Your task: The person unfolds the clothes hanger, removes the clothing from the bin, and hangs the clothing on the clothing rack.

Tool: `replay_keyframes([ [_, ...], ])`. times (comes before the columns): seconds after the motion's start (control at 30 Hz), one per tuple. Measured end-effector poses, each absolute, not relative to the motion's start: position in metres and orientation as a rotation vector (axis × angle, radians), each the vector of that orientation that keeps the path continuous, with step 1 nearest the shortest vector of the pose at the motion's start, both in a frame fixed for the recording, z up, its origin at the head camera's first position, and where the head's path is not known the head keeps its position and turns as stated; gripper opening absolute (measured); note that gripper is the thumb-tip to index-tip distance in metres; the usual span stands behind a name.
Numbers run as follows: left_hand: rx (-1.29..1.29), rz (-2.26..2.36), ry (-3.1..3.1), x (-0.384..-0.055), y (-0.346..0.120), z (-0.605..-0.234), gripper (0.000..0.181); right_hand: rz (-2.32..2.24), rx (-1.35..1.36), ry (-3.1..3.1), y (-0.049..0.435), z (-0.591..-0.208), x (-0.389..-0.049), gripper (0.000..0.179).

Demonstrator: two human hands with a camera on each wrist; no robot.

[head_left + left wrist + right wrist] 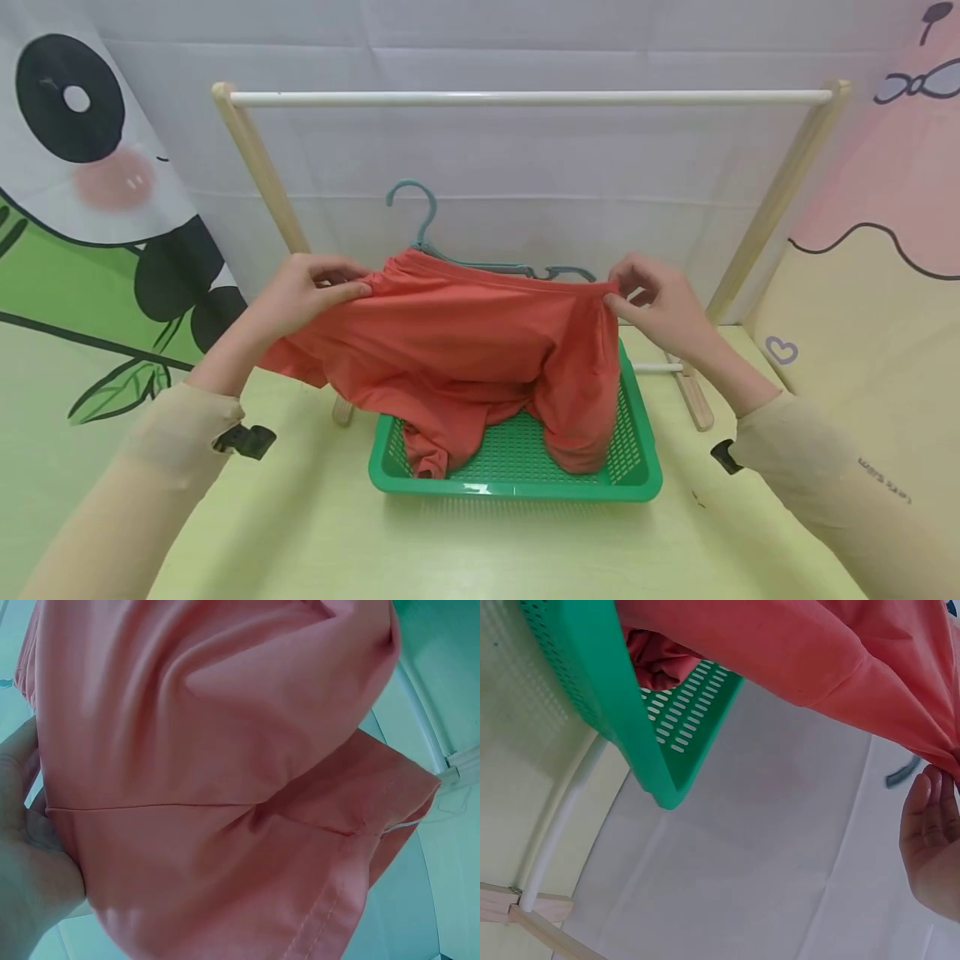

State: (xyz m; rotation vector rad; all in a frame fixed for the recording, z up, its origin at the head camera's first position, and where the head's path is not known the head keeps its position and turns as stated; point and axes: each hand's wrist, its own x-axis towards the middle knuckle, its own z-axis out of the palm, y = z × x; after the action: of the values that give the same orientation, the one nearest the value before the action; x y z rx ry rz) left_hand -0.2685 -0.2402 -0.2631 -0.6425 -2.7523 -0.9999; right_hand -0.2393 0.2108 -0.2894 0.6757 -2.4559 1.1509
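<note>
Both hands spread a red T-shirt (465,342) over a green basket (517,492), its lower folds hanging down into it. My left hand (303,296) pinches the cloth at the upper left, thumb in front. A short sleeve (322,885) with a seam and stitched hem droops below that hand in the left wrist view. At the other end, my right hand (656,300) pinches the edge between thumb and fingers. Behind the shirt's top edge stands a blue-grey hanger (427,212), hook upward; the cloth hides most of it.
A wooden rack with a white rail (525,99) spans the back, above the hanger. Its right foot (693,400) rests on the pale yellow table (517,558). A light cloth backdrop (525,158) with printed figures hangs behind and at both sides.
</note>
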Motion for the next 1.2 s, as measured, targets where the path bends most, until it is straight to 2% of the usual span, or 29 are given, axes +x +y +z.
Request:
replay_keyframes([
  [0.67, -0.644, -1.164, -2.769, -0.261, -0.244, -0.263, 0.025, 0.971, 0.658, -2.503, 0.235, -0.311, -0.247, 0.01],
  [1.2, -0.712, -1.149, -2.862, -0.262, -0.245, -0.265, 0.025, 0.972, 0.812, -2.443, 0.24, -0.308, -0.242, 0.013],
])
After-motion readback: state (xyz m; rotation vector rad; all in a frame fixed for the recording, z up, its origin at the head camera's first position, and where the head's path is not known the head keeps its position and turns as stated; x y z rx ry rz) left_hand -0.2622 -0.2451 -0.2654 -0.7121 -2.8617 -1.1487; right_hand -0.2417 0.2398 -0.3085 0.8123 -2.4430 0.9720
